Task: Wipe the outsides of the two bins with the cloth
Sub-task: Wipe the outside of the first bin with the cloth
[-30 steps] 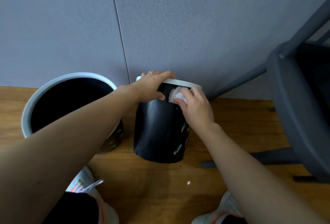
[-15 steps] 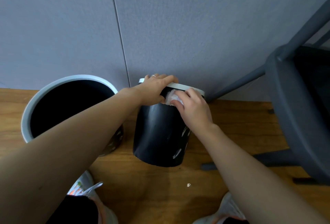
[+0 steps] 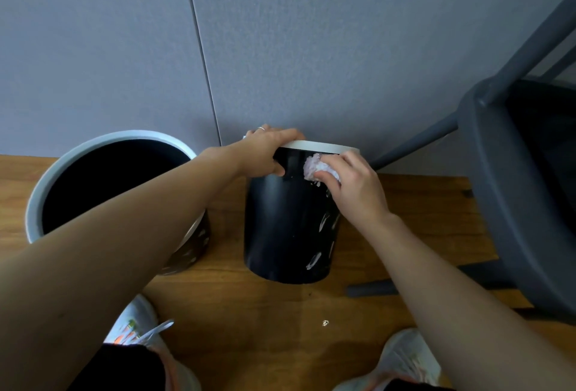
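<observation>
- Head view, floor level: my left hand grips the white rim of the black bin, fingers curled over the top, thumb on the outer wall.
- My right hand clutches the crumpled white cloth, pressing it to the bin's upper side just under the rim; most of the cloth is hidden by my fingers.
- My left forearm covers part of the second bin, open-mouthed, to the left.
- Pale marks on both bins may be print or smears.
- A grey chair, cut off at the frame's right edge, stands near the black bin.
</observation>
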`<state>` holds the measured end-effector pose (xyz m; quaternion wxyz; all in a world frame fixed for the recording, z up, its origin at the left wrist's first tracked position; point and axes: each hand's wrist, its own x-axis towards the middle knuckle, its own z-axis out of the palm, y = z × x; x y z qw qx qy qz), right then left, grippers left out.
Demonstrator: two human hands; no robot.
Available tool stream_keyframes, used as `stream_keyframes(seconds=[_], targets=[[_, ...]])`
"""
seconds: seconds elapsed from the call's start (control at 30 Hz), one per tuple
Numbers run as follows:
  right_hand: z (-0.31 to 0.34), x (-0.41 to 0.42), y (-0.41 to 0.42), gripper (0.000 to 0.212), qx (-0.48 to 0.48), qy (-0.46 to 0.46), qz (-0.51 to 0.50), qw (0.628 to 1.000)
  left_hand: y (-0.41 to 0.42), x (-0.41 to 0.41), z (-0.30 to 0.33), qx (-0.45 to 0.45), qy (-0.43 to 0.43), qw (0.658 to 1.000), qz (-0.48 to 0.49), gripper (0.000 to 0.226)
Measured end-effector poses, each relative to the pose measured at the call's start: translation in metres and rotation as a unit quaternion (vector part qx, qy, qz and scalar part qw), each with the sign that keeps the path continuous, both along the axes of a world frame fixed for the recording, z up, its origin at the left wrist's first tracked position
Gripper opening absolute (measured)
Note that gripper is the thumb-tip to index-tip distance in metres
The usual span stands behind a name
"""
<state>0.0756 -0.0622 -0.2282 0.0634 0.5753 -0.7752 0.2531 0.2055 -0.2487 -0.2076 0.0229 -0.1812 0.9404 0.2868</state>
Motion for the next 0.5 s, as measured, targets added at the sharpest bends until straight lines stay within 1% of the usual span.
stream_keyframes(seconds=[0.1,0.2,0.27,0.33,0.4,0.5], targets=[[-0.009,0.006,0.008,0.025,0.042,-0.016,0.010,0.999,-0.003,-0.001,-0.002,-0.040,-0.014,0.999,-0.002,0.062],[-0.023,0.020,0.027,0.025,0.091,-0.016,0.056,0.994,-0.005,0.001,-0.003,-0.059,-0.018,0.998,-0.003,0.063],[-0.029,0.026,0.037,0.023,0.098,-0.011,0.101,0.990,-0.006,0.002,-0.003,-0.059,-0.009,0.998,-0.008,0.063],[-0.026,0.023,0.035,0.024,0.096,-0.003,0.115,0.989,-0.006,0.004,-0.004,-0.055,-0.002,0.998,-0.008,0.062],[-0.018,0.015,0.024,0.024,0.080,0.004,0.076,0.994,-0.005,0.004,-0.004,-0.061,0.002,0.998,-0.013,0.062],[-0.004,0.001,0.001,0.022,0.014,0.005,-0.009,1.000,-0.004,0.003,-0.005,-0.087,0.006,0.996,-0.017,0.061]])
